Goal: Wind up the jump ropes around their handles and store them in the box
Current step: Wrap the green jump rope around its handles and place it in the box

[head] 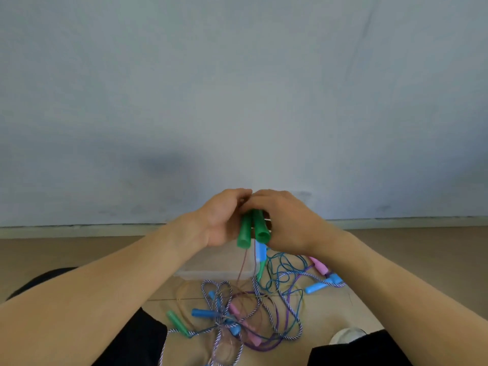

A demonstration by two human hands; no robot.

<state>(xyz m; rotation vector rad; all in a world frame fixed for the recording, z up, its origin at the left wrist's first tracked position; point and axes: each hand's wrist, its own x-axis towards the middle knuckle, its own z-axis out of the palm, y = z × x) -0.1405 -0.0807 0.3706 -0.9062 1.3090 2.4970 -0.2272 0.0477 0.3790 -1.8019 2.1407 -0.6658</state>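
Note:
My left hand and my right hand are raised together in front of me, each curled round one of two green handles held side by side. A thin brownish rope hangs from the handles down to the floor. Below the hands stands a clear plastic box, partly hidden by my left forearm. On the floor in front of me lies a tangle of jump ropes with blue, pink and green handles.
More ropes with pink handles and blue handles lie to the right of the box. A pale wall rises just behind. My dark-clothed legs frame the pile, and a white shoe shows at lower right.

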